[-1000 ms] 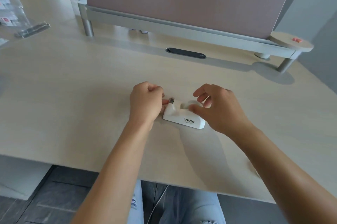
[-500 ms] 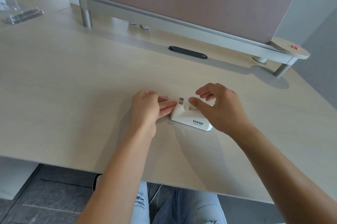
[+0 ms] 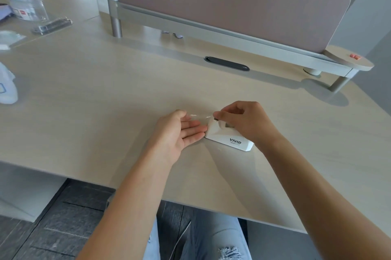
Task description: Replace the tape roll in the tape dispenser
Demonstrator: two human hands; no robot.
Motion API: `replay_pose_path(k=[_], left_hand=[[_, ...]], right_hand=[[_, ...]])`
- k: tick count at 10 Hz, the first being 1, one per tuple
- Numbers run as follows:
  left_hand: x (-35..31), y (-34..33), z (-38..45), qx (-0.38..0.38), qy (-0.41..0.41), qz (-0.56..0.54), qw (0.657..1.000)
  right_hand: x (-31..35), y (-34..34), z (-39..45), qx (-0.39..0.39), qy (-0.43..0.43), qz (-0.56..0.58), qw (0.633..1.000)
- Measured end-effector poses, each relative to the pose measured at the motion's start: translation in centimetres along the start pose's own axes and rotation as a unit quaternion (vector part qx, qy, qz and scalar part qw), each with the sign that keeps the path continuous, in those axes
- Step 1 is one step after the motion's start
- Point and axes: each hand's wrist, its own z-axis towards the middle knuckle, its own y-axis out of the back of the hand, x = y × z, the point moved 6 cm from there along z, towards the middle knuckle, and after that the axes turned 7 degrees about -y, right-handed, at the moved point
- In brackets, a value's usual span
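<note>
A small white tape dispenser (image 3: pixel 229 139) marked VIVID lies on the light wooden desk (image 3: pixel 105 94). My right hand (image 3: pixel 243 122) rests over its top, thumb and forefinger pinched at the cutter end. A strip of clear tape (image 3: pixel 200 116) stretches left from the cutter to the thumb of my left hand (image 3: pixel 179 133). My left hand is palm up with its fingers spread, their tips against the dispenser's left end. The tape roll inside is hidden under my right hand.
A pink divider panel (image 3: pixel 222 4) on a grey rail stands at the back. A black cable slot (image 3: pixel 226 63) sits in the desk. Clear plastic packaging (image 3: pixel 27 4) and a white object (image 3: pixel 6 86) lie at the far left. A round side shelf (image 3: pixel 349 60) is at right.
My left hand has opened from a fist to a flat palm. My right thumb and forefinger have moved onto the cutter end, and a strip of tape now spans between the hands.
</note>
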Motion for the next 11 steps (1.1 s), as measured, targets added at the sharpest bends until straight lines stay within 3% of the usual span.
replay_pose_path(k=[2,3,4,5,7,10,11], left_hand=[[-0.2,0.8,-1.3,-0.022,-0.011,-0.006,1.000],[-0.8,1.1,-2.3,-0.066,-0.123,0.055,0.989],[-1.6,0.5,-3.3,-0.075,-0.286,0.182,0.938],[-0.8,-1.0,-3.4,-0.007,-0.343,0.290,0.894],[0.4,-2.2,-2.9,0.051,-0.303,0.328,0.893],[0.5,-1.8,-2.3,0.029,-0.283,0.309,0.908],[1.0,-1.2,-2.7,0.017,-0.306,0.306,0.901]], right_hand=[[0.3,-0.1,0.3,0.019,-0.015,0.022,0.999],[0.0,-0.4,0.3,0.015,-0.012,0.046,0.999],[-0.4,-0.5,0.1,0.005,-0.006,0.062,0.998],[-0.6,-0.5,-0.1,-0.004,0.001,0.076,0.997],[-0.6,-0.5,-0.2,-0.004,0.002,0.090,0.996],[-0.6,-0.4,-0.5,-0.002,0.005,0.093,0.996],[-0.5,0.4,-1.2,-0.046,0.024,0.124,0.991]])
